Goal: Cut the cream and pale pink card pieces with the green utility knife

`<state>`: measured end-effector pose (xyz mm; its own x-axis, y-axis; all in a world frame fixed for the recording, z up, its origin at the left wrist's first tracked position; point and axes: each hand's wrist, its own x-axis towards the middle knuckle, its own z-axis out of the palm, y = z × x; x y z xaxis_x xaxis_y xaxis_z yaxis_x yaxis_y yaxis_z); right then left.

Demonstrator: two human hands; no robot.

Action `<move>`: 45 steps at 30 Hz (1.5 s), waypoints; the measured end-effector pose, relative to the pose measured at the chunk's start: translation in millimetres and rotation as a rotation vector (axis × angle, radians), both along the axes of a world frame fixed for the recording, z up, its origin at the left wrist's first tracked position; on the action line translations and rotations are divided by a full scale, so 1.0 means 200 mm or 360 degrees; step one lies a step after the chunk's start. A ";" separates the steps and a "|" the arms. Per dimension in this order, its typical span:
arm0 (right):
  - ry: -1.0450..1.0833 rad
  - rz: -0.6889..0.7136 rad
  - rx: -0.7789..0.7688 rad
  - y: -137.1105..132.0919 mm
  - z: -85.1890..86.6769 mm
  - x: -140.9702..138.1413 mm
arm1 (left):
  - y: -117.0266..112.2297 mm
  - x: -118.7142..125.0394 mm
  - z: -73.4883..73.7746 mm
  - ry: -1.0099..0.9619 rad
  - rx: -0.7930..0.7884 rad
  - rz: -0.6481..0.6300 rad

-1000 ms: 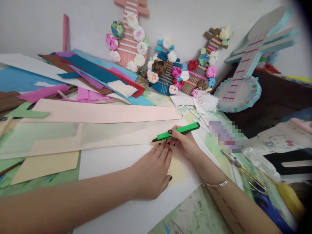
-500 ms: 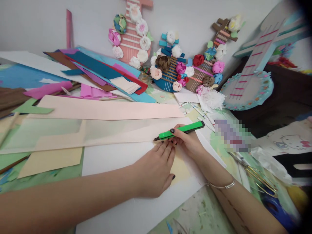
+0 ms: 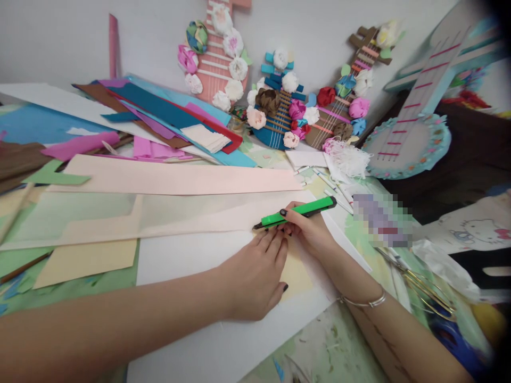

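Note:
In the head view my right hand (image 3: 313,234) is closed around a green utility knife (image 3: 317,206), its dark tip pointing left. That tip is at the lower edge of a thin pale, see-through paper strip (image 3: 211,213). Just below it, my left hand (image 3: 251,282) lies flat with fingers stretched out, the fingertips close beside my right fingers. A large white sheet (image 3: 175,346) is under my left hand, with a pale yellow patch showing near the right wrist. Whether the blade touches the paper, I cannot tell.
A pale pink strip (image 3: 179,178) lies behind. Coloured paper sheets (image 3: 159,117) pile up at back left. Flower-trimmed paper instruments (image 3: 275,119) lean on the wall. Gold-handled scissors (image 3: 427,292) lie at right, near a blurred purple object (image 3: 381,221). A tan paper piece (image 3: 88,261) is at left.
The view has shifted very slightly. Both hands and the utility knife keep nearly the same place on the paper.

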<state>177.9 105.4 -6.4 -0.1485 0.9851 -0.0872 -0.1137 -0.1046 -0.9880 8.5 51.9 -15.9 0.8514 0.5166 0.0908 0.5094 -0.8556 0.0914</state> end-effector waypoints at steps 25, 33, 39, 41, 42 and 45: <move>-0.0038 -0.0012 0.0099 -0.01 -0.02 0.01 | 0.00 -0.01 -0.01 -0.0025 0.0019 0.0011; -0.0033 -0.0049 0.0108 -0.01 -0.01 0.01 | 0.00 -0.01 -0.02 -0.0081 0.0079 0.0011; -0.0098 -0.0033 0.0095 -0.01 -0.01 0.02 | 0.00 -0.01 0.00 -0.0051 0.0091 0.0010; -0.0099 -0.0050 0.0103 -0.01 -0.01 0.01 | 0.00 -0.01 0.00 -0.0047 0.0102 0.0008; -0.0096 -0.0059 0.0112 -0.01 -0.01 0.01 | 0.00 -0.01 0.00 -0.0046 0.0108 0.0012; -0.0092 -0.0076 0.0126 -0.01 -0.01 0.01 | 0.00 -0.01 0.00 -0.0043 0.0118 0.0026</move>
<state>180.6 103.7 -8.4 -0.0982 0.9950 -0.0156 -0.0595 -0.0215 -0.9980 6.9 51.2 -16.5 0.8398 0.5212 0.1521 0.5214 -0.8523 0.0418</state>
